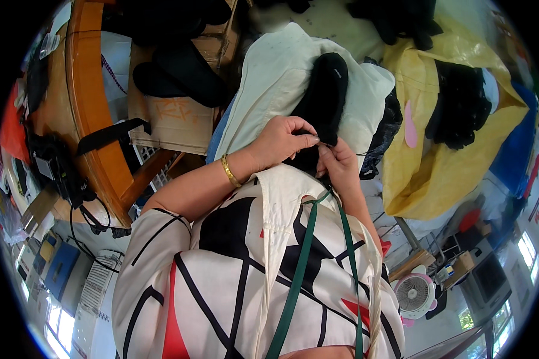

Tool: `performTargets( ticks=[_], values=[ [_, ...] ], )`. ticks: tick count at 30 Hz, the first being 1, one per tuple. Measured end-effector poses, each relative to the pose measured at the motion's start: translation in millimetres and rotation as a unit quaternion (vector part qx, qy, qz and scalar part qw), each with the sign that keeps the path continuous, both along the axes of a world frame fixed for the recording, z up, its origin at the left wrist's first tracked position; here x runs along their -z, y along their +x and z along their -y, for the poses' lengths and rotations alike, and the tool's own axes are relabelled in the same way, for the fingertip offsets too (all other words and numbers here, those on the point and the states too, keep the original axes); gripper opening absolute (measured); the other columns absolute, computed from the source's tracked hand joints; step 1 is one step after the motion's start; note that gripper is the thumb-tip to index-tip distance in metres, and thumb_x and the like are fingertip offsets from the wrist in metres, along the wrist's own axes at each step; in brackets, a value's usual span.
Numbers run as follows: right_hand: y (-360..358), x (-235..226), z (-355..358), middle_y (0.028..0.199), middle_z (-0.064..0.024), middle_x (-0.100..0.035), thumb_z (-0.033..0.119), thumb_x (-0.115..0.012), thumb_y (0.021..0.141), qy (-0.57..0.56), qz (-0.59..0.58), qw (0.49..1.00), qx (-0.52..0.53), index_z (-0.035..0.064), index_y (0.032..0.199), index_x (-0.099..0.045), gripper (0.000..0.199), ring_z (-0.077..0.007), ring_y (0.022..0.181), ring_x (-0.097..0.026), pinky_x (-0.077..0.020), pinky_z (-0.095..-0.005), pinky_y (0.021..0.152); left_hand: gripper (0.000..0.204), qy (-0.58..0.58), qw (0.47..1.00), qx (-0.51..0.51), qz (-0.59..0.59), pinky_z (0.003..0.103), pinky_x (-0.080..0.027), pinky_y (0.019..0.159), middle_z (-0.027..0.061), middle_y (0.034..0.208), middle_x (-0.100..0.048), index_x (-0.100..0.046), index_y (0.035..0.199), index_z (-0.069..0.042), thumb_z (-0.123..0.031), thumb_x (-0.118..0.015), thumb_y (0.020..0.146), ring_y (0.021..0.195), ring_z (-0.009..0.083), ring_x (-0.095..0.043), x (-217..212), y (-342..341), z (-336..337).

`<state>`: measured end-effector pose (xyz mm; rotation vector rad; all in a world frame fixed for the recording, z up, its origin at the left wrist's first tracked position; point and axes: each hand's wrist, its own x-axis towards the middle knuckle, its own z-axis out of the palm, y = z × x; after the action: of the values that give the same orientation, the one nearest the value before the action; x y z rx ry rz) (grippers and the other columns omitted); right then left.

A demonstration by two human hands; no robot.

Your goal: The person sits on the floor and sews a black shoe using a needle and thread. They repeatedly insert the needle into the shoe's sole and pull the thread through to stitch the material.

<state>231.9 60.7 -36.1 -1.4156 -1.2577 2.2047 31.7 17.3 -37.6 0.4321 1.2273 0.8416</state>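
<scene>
A black, soft, slipper-shaped piece with a tiny pale label lies lengthwise over the off-white cloth on my lap. At its near end, my left hand pinches the black edge between thumb and fingertips. Close beside it on the right, my right hand is closed, fingertips pressed together at the same black end. Whether it also holds something small, such as a needle, I cannot make out. A thin dark line, perhaps thread, runs out to the right of the fingers. The lower part of the piece is hidden by my hands.
At left, more black slipper-shaped pieces rest on a cardboard box beside a wooden table. A yellow sack holding black items stands at right. Farther down right is a small pink-and-white fan. Green apron straps hang over my front.
</scene>
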Motion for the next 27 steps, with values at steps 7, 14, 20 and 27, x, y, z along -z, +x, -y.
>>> performTargets(
  ticks=[7,14,20,27],
  values=[
    [-5.7,-4.9,-2.0,0.067,0.0011,-0.059,0.011,-0.056,0.101,-0.003,0.026,1.000,0.001,0.0045,0.114,-0.062,0.016,-0.0049,0.053,-0.054,-0.0461,-0.0203,0.050,0.017,-0.006,1.000,-0.005,0.007,0.019,-0.040,0.046,-0.0021,0.072,-0.062,-0.070,0.101,-0.002,-0.015,-0.074,0.091,0.054,0.0021,-0.048,1.7,-1.1,-0.2],
    [-6.5,-6.8,-1.5,0.066,0.0010,-0.060,0.009,-0.057,0.100,0.004,0.022,1.000,0.000,0.0044,0.112,-0.062,0.014,-0.0048,0.053,-0.054,-0.0449,-0.0199,0.050,0.017,0.007,1.000,0.005,-0.015,0.019,-0.041,0.047,-0.0019,0.073,-0.062,-0.070,0.102,-0.002,-0.015,-0.073,0.091,0.054,0.0023,-0.049,1.9,1.1,1.0],
    [-6.6,-4.3,1.6,0.066,0.0000,-0.061,0.009,-0.058,0.099,0.017,0.046,0.999,0.008,0.0034,0.111,-0.061,0.014,-0.0055,0.054,-0.056,-0.0468,-0.0205,0.051,0.018,0.004,1.000,0.008,-0.007,0.019,-0.041,0.047,-0.0018,0.073,-0.062,-0.069,0.102,-0.002,-0.015,-0.073,0.091,0.054,0.0026,-0.049,1.8,-0.8,-0.2],
    [-8.2,-4.3,-1.1,0.067,-0.0014,-0.063,0.010,-0.058,0.098,0.009,0.049,0.999,0.008,0.0018,0.108,-0.061,0.013,-0.0061,0.055,-0.057,-0.0480,-0.0212,0.052,0.017,-0.007,1.000,0.008,0.007,0.019,-0.041,0.047,-0.0015,0.073,-0.062,-0.069,0.102,-0.001,-0.014,-0.074,0.091,0.054,0.0027,-0.048,3.2,-2.7,-1.1]
  ],
)
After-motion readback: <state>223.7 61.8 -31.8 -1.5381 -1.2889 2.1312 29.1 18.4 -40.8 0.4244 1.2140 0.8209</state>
